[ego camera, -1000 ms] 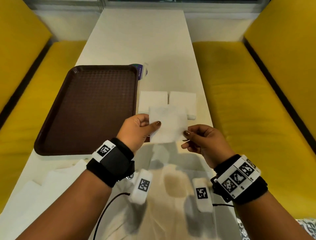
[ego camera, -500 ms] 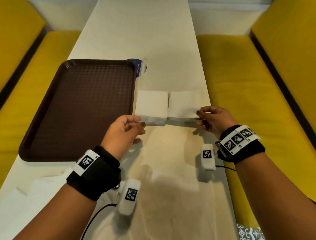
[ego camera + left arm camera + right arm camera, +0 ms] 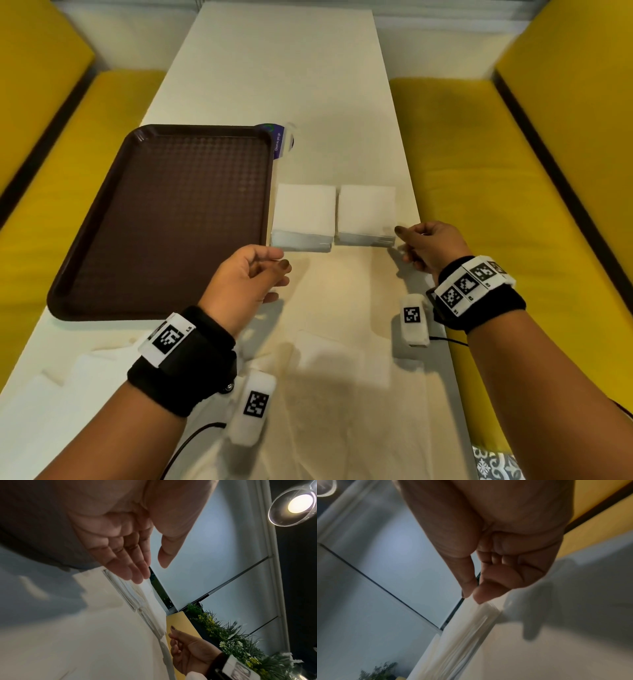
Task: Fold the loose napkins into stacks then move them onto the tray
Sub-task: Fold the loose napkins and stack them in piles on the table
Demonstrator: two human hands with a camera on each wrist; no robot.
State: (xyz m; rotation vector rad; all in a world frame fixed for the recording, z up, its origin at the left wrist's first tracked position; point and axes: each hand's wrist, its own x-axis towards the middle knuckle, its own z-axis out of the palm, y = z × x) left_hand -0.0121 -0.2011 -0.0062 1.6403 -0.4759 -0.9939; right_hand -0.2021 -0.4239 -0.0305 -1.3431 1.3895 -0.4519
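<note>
My right hand (image 3: 430,245) pinches the near corner of the right napkin stack (image 3: 365,212); my left hand (image 3: 248,277) hangs released before the left stack (image 3: 304,214), both beside the tray (image 3: 164,219) on the worktop. Lifting by that corner alone could fan the sheets apart.

The small purple-and-white packet (image 3: 281,142) just beyond the far right corner of the dark brown plastic tray (image 3: 164,219) bears tiny white print, too small to read surely. The white wristband tags carry only square black-and-white code patterns.

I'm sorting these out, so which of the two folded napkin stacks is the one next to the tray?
The left stack: it sits right beside the brown tray. The right stack lies farther off, near the right hand.
</note>
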